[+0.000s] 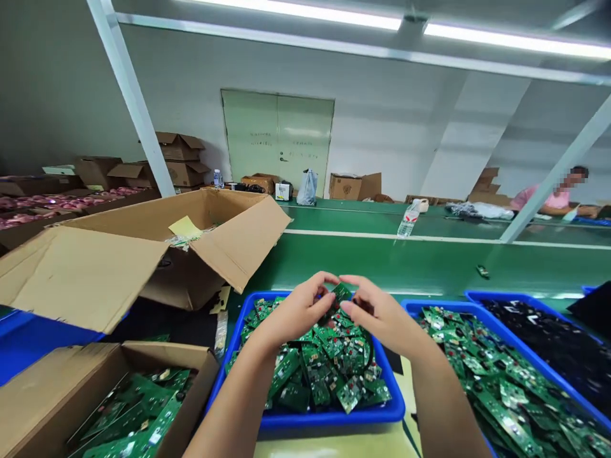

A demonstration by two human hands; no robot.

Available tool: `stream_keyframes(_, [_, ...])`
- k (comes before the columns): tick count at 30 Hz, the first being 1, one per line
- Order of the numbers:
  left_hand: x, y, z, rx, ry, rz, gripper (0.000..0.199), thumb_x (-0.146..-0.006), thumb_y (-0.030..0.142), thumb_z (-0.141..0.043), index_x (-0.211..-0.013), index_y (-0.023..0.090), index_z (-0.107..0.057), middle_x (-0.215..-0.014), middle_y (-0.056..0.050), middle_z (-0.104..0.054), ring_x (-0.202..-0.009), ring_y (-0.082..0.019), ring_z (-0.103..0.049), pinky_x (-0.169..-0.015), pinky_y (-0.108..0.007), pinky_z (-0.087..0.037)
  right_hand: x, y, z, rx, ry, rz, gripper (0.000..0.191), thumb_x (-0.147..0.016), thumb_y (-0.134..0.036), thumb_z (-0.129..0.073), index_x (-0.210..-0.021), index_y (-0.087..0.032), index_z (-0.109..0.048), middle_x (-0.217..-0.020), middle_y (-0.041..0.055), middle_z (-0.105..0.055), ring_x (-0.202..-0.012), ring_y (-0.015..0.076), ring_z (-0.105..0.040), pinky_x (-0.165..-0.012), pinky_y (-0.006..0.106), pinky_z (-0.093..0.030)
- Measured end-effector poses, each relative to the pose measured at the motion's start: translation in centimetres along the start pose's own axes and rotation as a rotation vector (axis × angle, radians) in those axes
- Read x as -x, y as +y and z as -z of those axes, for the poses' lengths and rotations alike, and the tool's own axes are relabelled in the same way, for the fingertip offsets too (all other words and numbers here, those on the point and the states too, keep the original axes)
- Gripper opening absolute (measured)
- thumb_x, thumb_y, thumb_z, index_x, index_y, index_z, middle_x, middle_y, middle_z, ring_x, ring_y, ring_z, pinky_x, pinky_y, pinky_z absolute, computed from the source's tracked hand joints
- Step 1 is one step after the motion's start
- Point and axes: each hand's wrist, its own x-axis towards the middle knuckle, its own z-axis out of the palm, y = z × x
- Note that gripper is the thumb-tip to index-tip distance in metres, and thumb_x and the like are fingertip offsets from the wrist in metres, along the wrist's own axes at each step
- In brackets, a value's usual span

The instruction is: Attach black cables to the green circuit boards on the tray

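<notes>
Over a blue tray (334,418) heaped with small green circuit boards (319,366), my two hands hold one circuit board (341,292) between them. My left hand (312,299) grips its left side, thumb and fingers closed. On the other side, my right hand (375,308) pinches the same board with thumb and fingertips. Parts of the board are hidden behind the fingers. The boards in the heap lie jumbled, with red and black components on them.
At lower left a cardboard box (205,369) contains larger green boards; a big open carton (238,248) stands behind it. To the right, another blue tray (539,356) holds boards, beside a tray of black parts (548,337). Beyond runs a green conveyor (344,254) with a bottle (409,219). A person (554,197) sits far right.
</notes>
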Motion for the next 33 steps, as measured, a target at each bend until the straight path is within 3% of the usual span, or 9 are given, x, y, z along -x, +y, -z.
stream_keyframes(2, [0.0, 0.2, 0.0, 0.075, 0.031, -0.015, 0.043, -0.087, 0.027, -0.043, -0.130, 0.023, -0.045, -0.070, 0.005, -0.046, -0.054, -0.008, -0.051, -0.054, -0.023, -0.045, 0.2, 0.2, 0.2, -0.079, 0.091, 0.021, 0.044, -0.090, -0.040, -0.047, -0.127, -0.017, -0.044, -0.070, -0.0011, -0.052, -0.063, 0.0147, -0.053, -0.058, 0.027, -0.043])
stream_keyframes(4, [-0.2, 0.3, 0.1, 0.101, 0.069, -0.030, 0.047, -0.086, 0.022, -0.042, -0.133, 0.026, -0.046, -0.069, 0.005, -0.044, -0.050, -0.006, -0.049, -0.052, -0.021, -0.045, 0.6, 0.2, 0.6, -0.121, 0.168, 0.059, 0.042, -0.090, -0.041, -0.049, -0.125, -0.019, -0.047, -0.078, 0.0013, -0.056, -0.067, 0.0143, -0.055, -0.061, 0.027, -0.047])
stream_keyframes(8, [-0.7, 0.7, 0.1, 0.137, 0.195, -0.028, 0.037, -0.080, 0.014, -0.043, -0.109, 0.017, -0.067, -0.071, 0.001, -0.054, -0.049, -0.005, -0.048, -0.049, -0.019, -0.043, 1.2, -0.4, 1.3, -0.123, 0.279, 0.212, 0.034, -0.089, -0.035, -0.054, -0.121, -0.023, -0.051, -0.093, 0.0039, -0.061, -0.080, 0.0145, -0.059, -0.072, 0.028, -0.050])
stream_keyframes(14, [-1.0, 0.7, 0.1, 0.297, 0.415, 0.010, 0.031, -0.077, 0.017, -0.050, -0.103, 0.018, -0.069, -0.073, 0.000, -0.062, -0.049, -0.005, -0.046, -0.049, -0.019, -0.042, 1.7, -2.2, 1.2, 0.109, 0.240, 0.515, 0.033, -0.085, -0.023, -0.058, -0.117, -0.022, -0.053, -0.106, 0.0060, -0.064, -0.103, 0.0214, -0.055, -0.090, 0.039, -0.047])
stream_keyframes(16, [-1.1, 0.6, 0.1, 0.364, 0.399, 0.003, 0.025, -0.074, 0.016, -0.054, -0.091, 0.017, -0.072, -0.074, -0.001, -0.063, -0.051, -0.005, -0.047, -0.050, -0.019, -0.042, 1.6, -2.6, 1.0, 0.158, 0.229, 0.571, 0.030, -0.085, -0.022, -0.058, -0.115, -0.020, -0.054, -0.107, 0.0064, -0.065, -0.108, 0.0226, -0.053, -0.092, 0.040, -0.046])
stream_keyframes(19, [-1.0, 0.8, 0.1, 0.479, 0.255, 0.027, 0.017, -0.071, 0.016, -0.056, -0.077, 0.015, -0.072, -0.071, -0.002, -0.063, -0.055, -0.007, -0.047, -0.050, -0.019, -0.039, 1.5, -2.6, 0.9, 0.213, 0.232, 0.590, 0.029, -0.086, -0.022, -0.056, -0.115, -0.019, -0.055, -0.108, 0.0066, -0.065, -0.111, 0.0233, -0.053, -0.093, 0.042, -0.047])
stream_keyframes(23, [-0.8, 1.2, -0.3, 0.567, 0.094, 0.020, 0.014, -0.074, 0.025, -0.061, -0.079, 0.016, -0.070, -0.075, -0.001, -0.062, -0.059, -0.008, -0.049, -0.054, -0.020, -0.041, 1.3, -2.2, 1.1, 0.288, 0.262, 0.588, 0.031, -0.085, -0.021, -0.056, -0.116, -0.019, -0.055, -0.108, 0.0058, -0.066, -0.112, 0.0237, -0.052, -0.095, 0.043, -0.047])
stream_keyframes(29, [-0.5, 1.3, -0.5, 0.434, -0.002, 0.002, 0.020, -0.071, 0.033, -0.069, -0.075, 0.014, -0.064, -0.069, 0.002, -0.053, -0.057, -0.007, -0.043, -0.054, -0.021, -0.035, 1.3, -2.2, 1.2, 0.324, 0.295, 0.592, 0.029, -0.085, -0.020, -0.054, -0.114, -0.018, -0.056, -0.105, 0.0069, -0.067, -0.109, 0.0238, -0.055, -0.093, 0.043, -0.048])
stream_keyframes(33, [-0.7, 1.3, -0.5, 0.372, 0.017, 0.040, 0.022, -0.072, 0.034, -0.068, -0.071, 0.014, -0.059, -0.063, 0.003, -0.049, -0.055, -0.007, -0.040, -0.052, -0.021, -0.032, 1.1, -2.1, 1.1, 0.335, 0.285, 0.552, 0.032, -0.085, -0.019, -0.053, -0.117, -0.022, -0.056, -0.108, 0.0056, -0.065, -0.110, 0.0240, -0.055, -0.093, 0.044, -0.048])
